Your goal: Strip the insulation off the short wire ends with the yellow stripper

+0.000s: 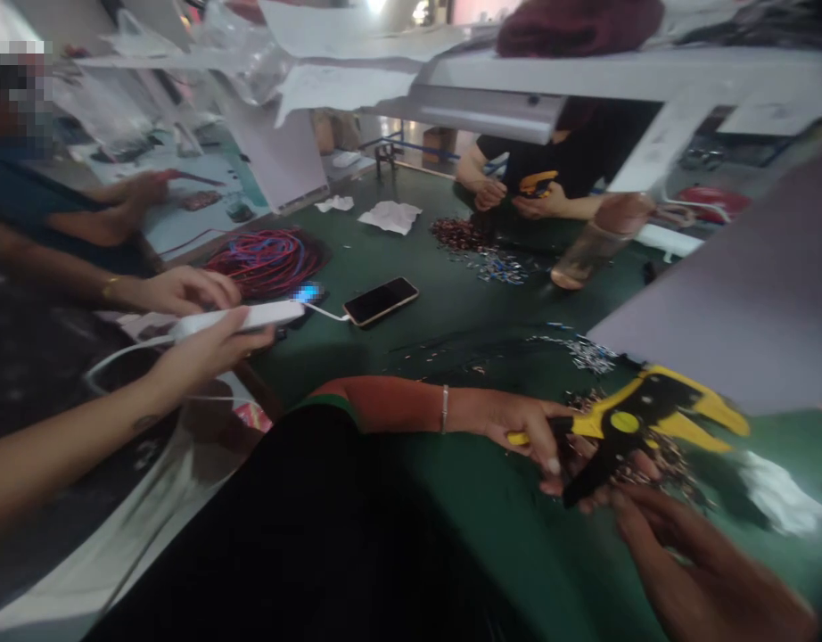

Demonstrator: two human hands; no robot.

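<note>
Dark green matting (491,544) covers a long workbench shared by several people. A pale grey sheet (719,285) is angled across the right of the view, and white panels are suspended overhead. On the far side of the bench, a small yellow tool (538,183) is held in a co-worker's hands (488,194), beside a clear plastic bottle (598,241). At the left, a white power strip (243,316) is held by a neighbour's hand (210,348), near a coil of red and blue wire (267,263) and a black smartphone (381,301).

Wire stripping appears to be the work in hand. A yellow and black wire stripper (625,428) is gripped by the left hand (524,437), which is reached across the bench on a forearm marked by a thin silver bangle (444,408) and an orange sleeve (384,401). The hands are close together, though they are not clamped on each other. The right hand (711,571), blurred at the lower right, is curled just below the tool, and whether it touches the tool cannot be told. The stripper is held low at the right of the bench, directly above a scatter of small wire offcuts (658,468). No wire can be made out in the tool.
</note>
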